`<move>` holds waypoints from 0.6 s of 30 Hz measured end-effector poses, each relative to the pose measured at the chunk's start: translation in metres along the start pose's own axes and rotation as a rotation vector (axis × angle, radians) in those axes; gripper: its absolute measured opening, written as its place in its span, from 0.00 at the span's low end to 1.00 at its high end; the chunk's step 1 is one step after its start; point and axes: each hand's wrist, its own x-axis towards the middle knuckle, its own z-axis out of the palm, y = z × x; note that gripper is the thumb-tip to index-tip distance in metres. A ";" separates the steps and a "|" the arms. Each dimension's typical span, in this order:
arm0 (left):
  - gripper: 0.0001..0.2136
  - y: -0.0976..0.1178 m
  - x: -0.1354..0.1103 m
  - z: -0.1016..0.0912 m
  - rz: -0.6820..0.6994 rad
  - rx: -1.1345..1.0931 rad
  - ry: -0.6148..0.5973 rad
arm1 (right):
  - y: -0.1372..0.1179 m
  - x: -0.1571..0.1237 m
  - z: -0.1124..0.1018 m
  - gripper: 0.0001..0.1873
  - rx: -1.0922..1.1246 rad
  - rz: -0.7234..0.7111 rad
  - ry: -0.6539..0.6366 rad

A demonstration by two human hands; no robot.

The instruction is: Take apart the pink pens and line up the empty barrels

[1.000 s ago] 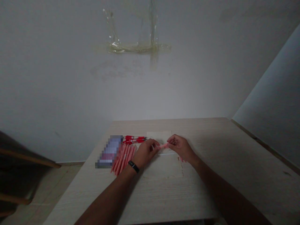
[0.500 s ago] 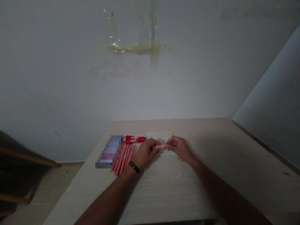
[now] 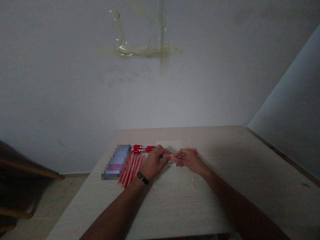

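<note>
My left hand (image 3: 156,160) is closed, pinching one end of a slim pink pen (image 3: 170,156). The other end is between the closed fingertips of my right hand (image 3: 186,158), so the pen lies nearly level between both hands. Fingers cover much of it. Left of my left hand lies a pile of pink pens (image 3: 131,170), side by side at a slant. Red pens (image 3: 143,148) with clear parts lie just behind that pile. The tips of several more pink sticks (image 3: 193,150) show behind my right hand, which hides the rest of them.
Beneath my hands is a pale sheet-like patch (image 3: 172,180) on the wooden table (image 3: 155,213). A blurred-out flat device (image 3: 117,161) lies left of the pens. The wall (image 3: 200,93) with old tape (image 3: 142,52) rises behind the table. Dark furniture stands at lower left.
My right hand has shifted slightly left and down, with its fingers further along the pink pen. The row of pink sticks behind it now shows. My left hand has barely moved.
</note>
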 end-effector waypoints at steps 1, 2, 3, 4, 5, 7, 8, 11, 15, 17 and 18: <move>0.09 0.000 0.000 0.000 0.006 0.000 0.001 | 0.000 0.000 -0.001 0.18 0.002 -0.001 0.010; 0.09 0.000 0.000 0.000 0.011 0.000 0.000 | 0.000 0.000 -0.001 0.18 0.002 -0.004 0.024; 0.09 0.000 0.000 0.000 0.015 -0.001 -0.002 | 0.000 0.000 -0.002 0.18 -0.003 -0.011 0.045; 0.08 0.000 0.000 0.000 0.016 -0.002 -0.004 | 0.000 0.000 -0.002 0.18 -0.013 -0.022 0.068; 0.08 0.000 0.000 0.000 0.014 -0.003 -0.007 | 0.000 0.000 -0.002 0.17 -0.026 -0.037 0.091; 0.08 0.000 0.000 0.000 0.003 -0.003 -0.021 | 0.001 0.000 -0.003 0.16 -0.047 -0.069 0.123; 0.08 0.000 0.000 0.001 -0.002 0.000 -0.035 | 0.001 0.000 -0.002 0.15 -0.051 -0.079 0.127; 0.08 -0.001 -0.001 0.002 0.001 -0.002 -0.093 | 0.001 0.000 -0.001 0.15 -0.058 -0.091 0.112; 0.08 -0.002 -0.001 0.002 0.011 -0.013 -0.096 | 0.000 -0.001 0.000 0.13 -0.058 -0.099 0.078; 0.08 -0.002 -0.001 0.002 0.014 -0.004 -0.076 | 0.000 -0.002 -0.001 0.12 -0.083 -0.110 0.080; 0.08 -0.001 -0.001 0.002 0.017 0.000 -0.073 | -0.001 -0.002 -0.002 0.11 -0.108 -0.114 0.088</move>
